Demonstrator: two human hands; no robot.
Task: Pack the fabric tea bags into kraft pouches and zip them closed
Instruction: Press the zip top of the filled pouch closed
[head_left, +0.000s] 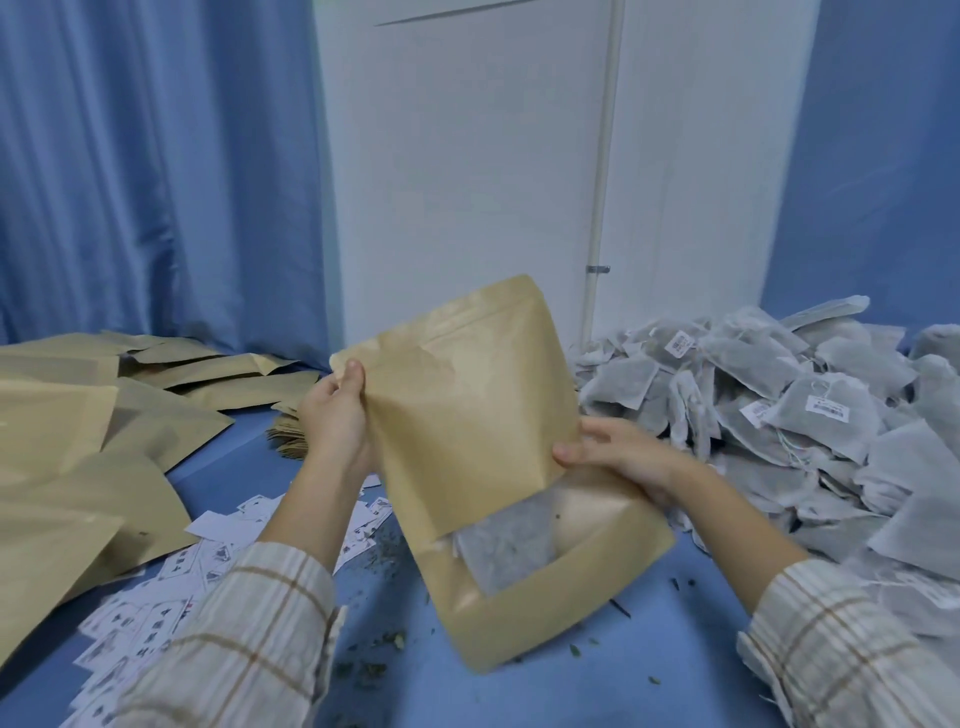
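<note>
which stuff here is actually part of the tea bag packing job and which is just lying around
Part of the job:
- kraft pouch held by left hand and right hand
- tea bag seen through its window
- pile of tea bags on the right
- empty pouches on the left

Lying about:
- printed paper tags
- loose tea crumbs on the blue table
- blue curtain

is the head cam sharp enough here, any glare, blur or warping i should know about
Head view: light is soft and even, with a cool blue cast and no harsh shadows; mild sheen on the clear window of the kraft pouch; wide-angle bending shows on the door frame and at the edges; the plaid sleeves and scattered labels near the bottom are soft, while the tea bag pile is clearer.
</note>
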